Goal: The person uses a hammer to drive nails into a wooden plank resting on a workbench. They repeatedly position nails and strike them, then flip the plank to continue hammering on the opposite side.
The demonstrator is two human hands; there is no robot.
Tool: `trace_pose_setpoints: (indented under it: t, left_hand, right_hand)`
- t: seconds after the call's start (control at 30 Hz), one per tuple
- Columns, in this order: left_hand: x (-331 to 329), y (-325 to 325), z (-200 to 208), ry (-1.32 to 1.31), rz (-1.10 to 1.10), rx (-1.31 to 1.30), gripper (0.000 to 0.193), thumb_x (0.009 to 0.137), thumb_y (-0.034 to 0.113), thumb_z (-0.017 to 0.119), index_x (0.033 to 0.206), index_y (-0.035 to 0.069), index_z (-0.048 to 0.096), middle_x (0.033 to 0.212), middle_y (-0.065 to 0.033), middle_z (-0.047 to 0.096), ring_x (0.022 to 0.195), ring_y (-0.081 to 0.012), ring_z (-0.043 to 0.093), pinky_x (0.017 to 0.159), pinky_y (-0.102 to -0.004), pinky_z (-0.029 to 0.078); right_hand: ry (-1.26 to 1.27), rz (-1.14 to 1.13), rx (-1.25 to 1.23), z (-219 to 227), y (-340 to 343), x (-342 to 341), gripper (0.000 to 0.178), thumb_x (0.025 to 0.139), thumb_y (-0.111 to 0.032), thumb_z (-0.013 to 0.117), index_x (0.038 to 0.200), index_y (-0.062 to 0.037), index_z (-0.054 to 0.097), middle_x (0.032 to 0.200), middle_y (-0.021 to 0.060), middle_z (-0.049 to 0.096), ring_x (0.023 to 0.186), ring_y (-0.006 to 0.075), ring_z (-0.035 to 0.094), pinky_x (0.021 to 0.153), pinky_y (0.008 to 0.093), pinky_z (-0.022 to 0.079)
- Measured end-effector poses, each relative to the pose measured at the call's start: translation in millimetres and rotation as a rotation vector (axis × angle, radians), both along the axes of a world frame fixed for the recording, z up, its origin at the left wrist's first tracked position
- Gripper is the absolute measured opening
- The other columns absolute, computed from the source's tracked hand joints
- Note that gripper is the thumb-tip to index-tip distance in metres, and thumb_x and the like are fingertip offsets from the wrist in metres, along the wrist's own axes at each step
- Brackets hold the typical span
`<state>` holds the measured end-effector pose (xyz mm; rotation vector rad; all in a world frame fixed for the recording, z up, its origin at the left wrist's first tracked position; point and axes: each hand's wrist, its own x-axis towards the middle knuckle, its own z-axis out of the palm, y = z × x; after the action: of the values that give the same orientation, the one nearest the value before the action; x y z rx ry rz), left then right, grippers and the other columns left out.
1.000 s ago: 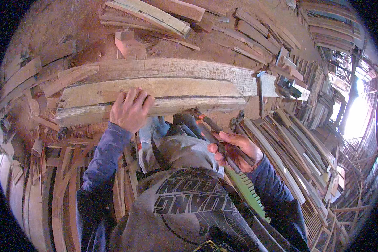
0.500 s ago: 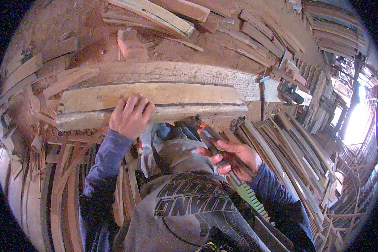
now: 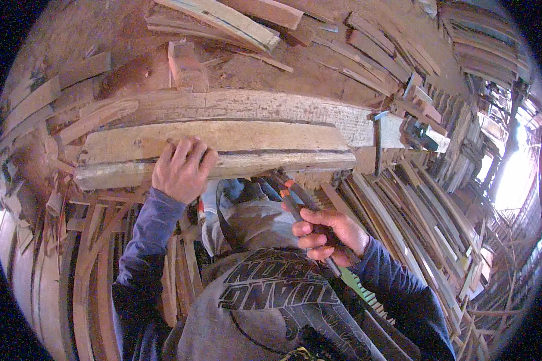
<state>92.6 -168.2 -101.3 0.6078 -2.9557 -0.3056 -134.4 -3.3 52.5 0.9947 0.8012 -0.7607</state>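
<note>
In front of me lies a long, pale wooden slab (image 3: 271,135) with a dark line along its near edge. My left hand (image 3: 183,168) is closed over that near edge, left of the middle, its fingers bent onto the top face. My right hand (image 3: 331,234) is wrapped round the dark handles of a pincer-like tool (image 3: 296,201) with orange bands. The tool's head sits close to the slab's near underside, right of the middle; whether it bites on anything is hidden.
Behind the slab runs a rough, whitish beam (image 3: 241,103). A reddish wood block (image 3: 186,66) stands farther back on the dusty ground. Stacked wood strips (image 3: 403,216) lie to the right, and long boards (image 3: 96,271) to the left. Loose planks (image 3: 223,24) lie at the far side.
The fingers of my right hand have closed more fully round the tool's handles, and that hand has shifted slightly left. My left hand has slid a little left along the slab.
</note>
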Motion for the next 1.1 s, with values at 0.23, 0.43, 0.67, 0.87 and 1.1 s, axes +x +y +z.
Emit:
trace_pose_setpoints:
  t: [0.23,0.43,0.67,0.87,1.1]
  left_hand:
    - [-6.7,-10.2,4.6,-0.015,0.009,0.076,0.027,0.068,0.019,0.064,0.095,0.015,0.063,0.096,-0.0009,0.062,0.098,-0.022,0.057,0.077,-0.0381,0.049]
    - [-10.2,-11.6,9.8,-0.061,0.016,0.099,0.031,0.063,0.019,0.068,0.094,0.014,0.062,0.097,-0.0009,0.062,0.097,-0.0224,0.057,0.078,-0.0383,0.049]
    - [-12.3,-13.2,12.5,-0.084,0.022,0.134,0.038,0.061,0.018,0.069,0.099,0.013,0.062,0.102,-0.0027,0.063,0.101,-0.0236,0.057,0.083,-0.0399,0.05]
    - [-24.6,-37.5,17.6,-0.172,0.02,0.196,0.056,0.062,0.032,0.077,0.11,0.009,0.061,0.12,-0.0074,0.062,0.115,-0.0279,0.054,0.094,-0.044,0.047]
    - [-37.1,-45.6,29.2,-0.3,0.044,0.258,0.068,0.061,0.036,0.079,0.118,0.006,0.058,0.119,-0.0089,0.062,0.12,-0.0276,0.051,0.094,-0.0439,0.048]
  right_hand:
    - [-0.023,0.086,-0.023,-0.1,-2.0,-8.4,0.016,0.097,-0.02,0.055,0.11,-0.0147,0.047,0.08,-0.0018,0.045,0.06,0.0054,0.039,0.044,0.0199,0.033]
    - [-0.029,0.111,-0.048,-1.8,-0.6,-15.0,0.014,0.098,-0.018,0.054,0.109,-0.0149,0.046,0.08,-0.0021,0.043,0.06,0.0057,0.039,0.044,0.0208,0.034]
    - [-0.094,0.123,-0.109,-7.3,9.9,-23.6,0.017,0.097,-0.019,0.054,0.112,-0.014,0.049,0.079,-0.0024,0.043,0.058,0.0056,0.039,0.044,0.0209,0.035]
    - [0.251,0.466,-0.216,-12.9,20.7,-52.8,0.025,0.096,-0.022,0.057,0.119,-0.0124,0.052,0.078,-0.0001,0.048,0.055,0.0082,0.043,0.042,0.0243,0.037]
    - [0.703,0.515,-0.216,-24.0,57.2,-50.2,0.019,0.094,-0.02,0.06,0.11,-0.0112,0.055,0.08,0.0039,0.062,0.059,0.013,0.058,0.045,0.027,0.046]
